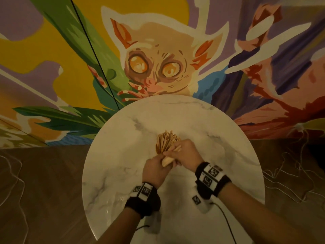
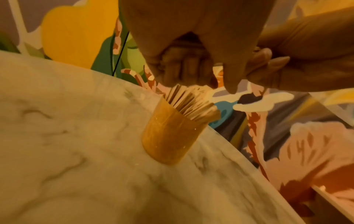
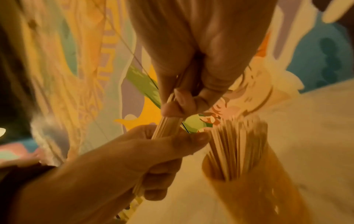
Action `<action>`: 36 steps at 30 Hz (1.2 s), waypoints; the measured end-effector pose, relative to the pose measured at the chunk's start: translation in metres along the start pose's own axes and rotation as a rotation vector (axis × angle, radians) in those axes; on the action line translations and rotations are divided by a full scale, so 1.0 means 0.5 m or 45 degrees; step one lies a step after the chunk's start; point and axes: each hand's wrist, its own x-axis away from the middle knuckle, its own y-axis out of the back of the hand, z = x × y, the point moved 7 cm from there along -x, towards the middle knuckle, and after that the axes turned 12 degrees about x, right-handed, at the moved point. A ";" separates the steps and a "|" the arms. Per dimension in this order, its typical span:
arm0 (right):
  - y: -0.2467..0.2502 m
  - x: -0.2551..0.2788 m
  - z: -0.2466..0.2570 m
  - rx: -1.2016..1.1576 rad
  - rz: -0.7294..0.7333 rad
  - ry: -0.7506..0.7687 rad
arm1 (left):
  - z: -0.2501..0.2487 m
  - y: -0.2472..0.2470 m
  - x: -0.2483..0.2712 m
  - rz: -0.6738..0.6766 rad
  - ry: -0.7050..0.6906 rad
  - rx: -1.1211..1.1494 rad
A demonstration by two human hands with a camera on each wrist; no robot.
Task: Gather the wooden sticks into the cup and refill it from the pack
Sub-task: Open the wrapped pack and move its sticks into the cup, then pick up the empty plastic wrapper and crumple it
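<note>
Wooden sticks (image 3: 237, 145) already crowd amber cup (image 2: 168, 136) mid-bench (image 1: 123, 173). My left hand (image 3: 145, 151) grip wraps pack (image 3: 166, 127); right hand (image 3: 184, 97) pinches few sticks. I'd pull straight, slow, then angle into gap, so cup doesn't tip.

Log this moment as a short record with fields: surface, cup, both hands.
surface: round white marble table
cup: upright amber cup on the table, packed with thin wooden sticks
left hand: grips the lower end of a bundle of wooden sticks beside the cup
right hand: pinches the bundle's upper end
loose sticks on table: none visible
</note>
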 end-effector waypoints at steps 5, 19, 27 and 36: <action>0.087 -0.091 0.046 0.300 -0.137 0.144 | 0.008 0.034 -0.068 -0.141 -0.075 0.236; -0.107 -0.104 -0.014 1.697 0.203 0.981 | 0.127 -0.067 -0.123 -0.292 0.123 0.450; -0.051 -0.137 -0.069 1.135 -0.154 0.171 | 0.130 -0.131 -0.110 -0.439 0.249 0.211; -0.076 -0.213 -0.039 1.443 -0.098 0.372 | 0.131 -0.124 -0.082 -0.238 0.427 0.252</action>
